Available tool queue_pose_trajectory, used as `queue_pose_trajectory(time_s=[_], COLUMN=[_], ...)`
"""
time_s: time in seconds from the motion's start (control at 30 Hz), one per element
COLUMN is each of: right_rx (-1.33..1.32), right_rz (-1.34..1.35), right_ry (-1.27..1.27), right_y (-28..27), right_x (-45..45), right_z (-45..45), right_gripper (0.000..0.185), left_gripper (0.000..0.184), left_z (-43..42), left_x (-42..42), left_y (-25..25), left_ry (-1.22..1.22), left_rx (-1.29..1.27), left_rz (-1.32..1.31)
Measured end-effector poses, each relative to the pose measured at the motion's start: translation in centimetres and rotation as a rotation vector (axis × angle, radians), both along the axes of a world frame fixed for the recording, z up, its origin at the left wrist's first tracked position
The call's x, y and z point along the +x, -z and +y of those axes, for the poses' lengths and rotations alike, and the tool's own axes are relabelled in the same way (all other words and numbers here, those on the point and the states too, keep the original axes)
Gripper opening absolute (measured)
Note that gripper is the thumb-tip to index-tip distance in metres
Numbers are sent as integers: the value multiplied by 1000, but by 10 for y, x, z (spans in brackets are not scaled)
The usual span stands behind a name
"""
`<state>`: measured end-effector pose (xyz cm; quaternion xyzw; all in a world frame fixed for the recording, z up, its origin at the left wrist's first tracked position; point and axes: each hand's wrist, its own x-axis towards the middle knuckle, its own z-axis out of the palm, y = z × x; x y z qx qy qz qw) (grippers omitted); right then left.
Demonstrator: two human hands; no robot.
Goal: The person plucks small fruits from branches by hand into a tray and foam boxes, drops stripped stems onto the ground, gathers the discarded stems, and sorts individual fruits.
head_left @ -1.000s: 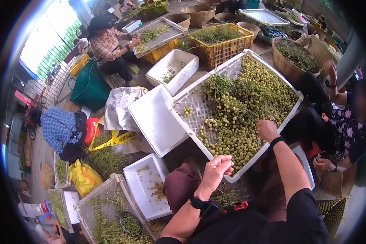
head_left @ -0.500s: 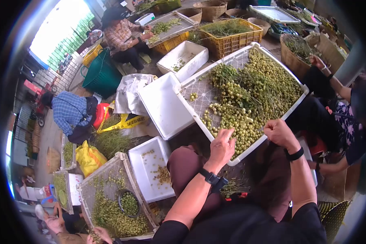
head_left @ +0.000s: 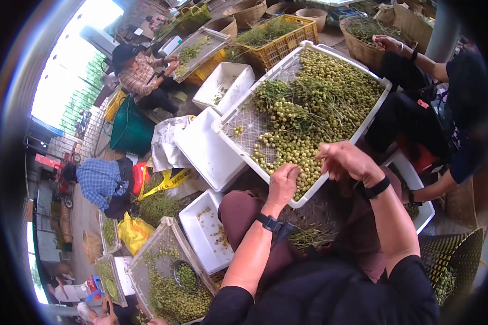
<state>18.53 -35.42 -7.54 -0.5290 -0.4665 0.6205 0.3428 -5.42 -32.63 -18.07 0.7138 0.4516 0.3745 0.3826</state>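
Observation:
A white-rimmed mesh tray point(head_left: 243, 145) lies before me, heaped with small round yellow-green fruits point(head_left: 341, 100). Among them are thin green stems point(head_left: 295, 116), thickest in the middle of the heap. At the tray's near corner my left hand point(head_left: 283, 185) is closed, its fingertips pinched beside the loose fruits; what they hold, if anything, is too small to make out. My right hand point(head_left: 353, 162) hovers over the near right rim with its fingers bent and apart, and nothing shows in it.
White boxes point(head_left: 209, 151) stand left of the tray. A second mesh tray point(head_left: 141, 265) holds more fruits and a dark bowl point(head_left: 186, 276). A person point(head_left: 450, 108) sits close on the right, beside a yellow-black basket point(head_left: 455, 254). Baskets and a yellow crate point(head_left: 287, 46) stand behind.
My right hand has gone from a fist to parted fingers and come closer to my left. My left hand has drawn its extended finger into a pinch. The whole view has shifted.

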Motion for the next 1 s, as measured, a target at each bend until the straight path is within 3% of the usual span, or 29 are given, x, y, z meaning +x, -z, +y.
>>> queue_pose_trajectory(time_s=[0.03,0.13,0.23,0.47,0.5,0.6,0.77,1.0], right_rx=[41,155,146,57,45,82,95,63], right_rz=[52,88,171,855,898,234,101,175], right_ry=[85,129,78,154,184,222,119,130], right_y=[13,54,65,79,78,72,78,87], right_x=[1,-10,-27,-44,-46,-57,-85,-92], right_z=[3,13,12,19,20,25,24,29], right_gripper=[44,44,46,57,51,43,17,15], left_gripper=[13,15,14,13,13,14,12,13], left_z=[-3,5,8,15,16,13,11,11], left_x=[1,-9,-15,-17,-17,-14,-13,-13], left_y=[-22,-15,-12,-3,-4,-10,-7,-3], left_ry=[-18,-4,-59,-172,-184,-163,-111,-214], left_rx=[-375,-538,-593,-647,-650,-646,-613,-544], left_rz=[-177,-518,-602,-671,-675,-642,-582,-552])
